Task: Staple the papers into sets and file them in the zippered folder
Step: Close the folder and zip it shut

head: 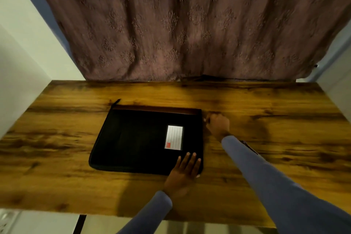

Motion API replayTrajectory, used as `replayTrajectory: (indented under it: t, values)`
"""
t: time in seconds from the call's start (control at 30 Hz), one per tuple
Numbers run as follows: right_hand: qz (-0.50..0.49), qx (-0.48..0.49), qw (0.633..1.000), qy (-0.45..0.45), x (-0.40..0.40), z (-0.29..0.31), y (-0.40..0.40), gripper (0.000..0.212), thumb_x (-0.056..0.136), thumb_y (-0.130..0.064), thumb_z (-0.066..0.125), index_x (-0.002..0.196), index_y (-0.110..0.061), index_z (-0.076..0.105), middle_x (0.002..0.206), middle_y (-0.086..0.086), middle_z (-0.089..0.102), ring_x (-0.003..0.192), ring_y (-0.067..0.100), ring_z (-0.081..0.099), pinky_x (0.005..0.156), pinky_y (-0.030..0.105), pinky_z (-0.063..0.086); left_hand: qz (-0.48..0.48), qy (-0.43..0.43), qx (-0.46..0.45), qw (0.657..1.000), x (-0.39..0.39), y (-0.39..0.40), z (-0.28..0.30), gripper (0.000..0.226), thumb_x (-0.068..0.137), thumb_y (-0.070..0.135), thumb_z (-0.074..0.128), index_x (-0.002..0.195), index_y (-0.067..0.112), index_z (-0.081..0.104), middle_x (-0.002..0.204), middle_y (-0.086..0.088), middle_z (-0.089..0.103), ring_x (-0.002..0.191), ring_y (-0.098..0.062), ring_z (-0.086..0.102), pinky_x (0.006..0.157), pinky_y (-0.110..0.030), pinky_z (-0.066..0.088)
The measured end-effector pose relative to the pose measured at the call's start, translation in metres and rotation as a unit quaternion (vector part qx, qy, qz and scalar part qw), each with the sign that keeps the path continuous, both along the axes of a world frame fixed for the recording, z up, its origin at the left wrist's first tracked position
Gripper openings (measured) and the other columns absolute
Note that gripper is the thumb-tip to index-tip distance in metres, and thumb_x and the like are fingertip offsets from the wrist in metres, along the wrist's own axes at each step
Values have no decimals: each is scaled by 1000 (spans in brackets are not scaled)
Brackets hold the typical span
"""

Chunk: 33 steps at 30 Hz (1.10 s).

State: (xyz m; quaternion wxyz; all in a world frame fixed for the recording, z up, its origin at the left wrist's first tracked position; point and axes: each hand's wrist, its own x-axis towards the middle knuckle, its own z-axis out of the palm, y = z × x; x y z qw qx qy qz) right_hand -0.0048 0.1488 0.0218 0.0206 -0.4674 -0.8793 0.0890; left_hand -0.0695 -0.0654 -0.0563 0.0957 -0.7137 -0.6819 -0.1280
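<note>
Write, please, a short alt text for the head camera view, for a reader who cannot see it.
A black zippered folder lies flat on a wooden table; the left hand presses flat on its near right corner while the right hand, fingers curled, works at its far right corner. A patterned curtain hangs behind.

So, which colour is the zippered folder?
Black, with a white label; the zippered folder shows in the head view.

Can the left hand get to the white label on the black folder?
Probably yes. The left hand lies flat on the black folder just below the white label, and nothing sits between them.
</note>
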Motion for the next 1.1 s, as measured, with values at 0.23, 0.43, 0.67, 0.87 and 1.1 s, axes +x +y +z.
replayTrajectory:
  t: [0.23, 0.43, 0.67, 0.87, 1.1]
  values:
    - [-42, -35, 999, 7, -25, 5, 13, 24, 91, -22, 51, 107, -7, 60, 105, 13, 65, 94, 29, 63, 72, 33, 50, -1, 54, -32, 998, -1, -8, 3, 77, 89, 40, 28, 148, 4, -5, 156, -18, -12, 145, -33, -10, 113, -42, 6]
    - [-47, -112, 992, 26, -3, 12, -33, 29, 97, -24, 42, 112, -4, 56, 114, 15, 62, 102, 29, 61, 81, 35, 50, -28, 0, -86, 996, -47, -23, 24, 64, 95, 61, 18, 148, 25, 19, 157, -2, 19, 145, -18, 4, 114, -38, 28]
    - [98, -25, 994, 27, 32, -4, -141, 70, 82, -75, 20, 121, -30, 55, 124, 2, 54, 109, 24, 57, 73, 34, 54, 180, -127, -294, 930, -192, -83, 76, 122, 48, 95, 40, 147, 37, -2, 151, -1, -29, 137, -22, -31, 115, -49, -4]
    - [157, 7, 987, -27, 15, -5, -132, 58, 69, -73, 33, 78, -30, 71, 86, -3, 65, 73, 17, 67, 54, 28, 54, 188, -191, -351, 897, -186, -80, 80, 142, 28, 102, 28, 147, 35, -8, 155, -9, -24, 142, -29, -21, 116, -49, -1]
    - [158, -10, 973, -168, -11, 8, -118, 97, 71, -62, 64, 143, -6, 30, 148, 18, 26, 132, 37, 32, 105, 46, 32, 318, -108, -336, 880, -115, -70, 93, 115, 68, 81, 46, 151, 19, -3, 154, -28, 0, 141, -47, 3, 112, -52, 23]
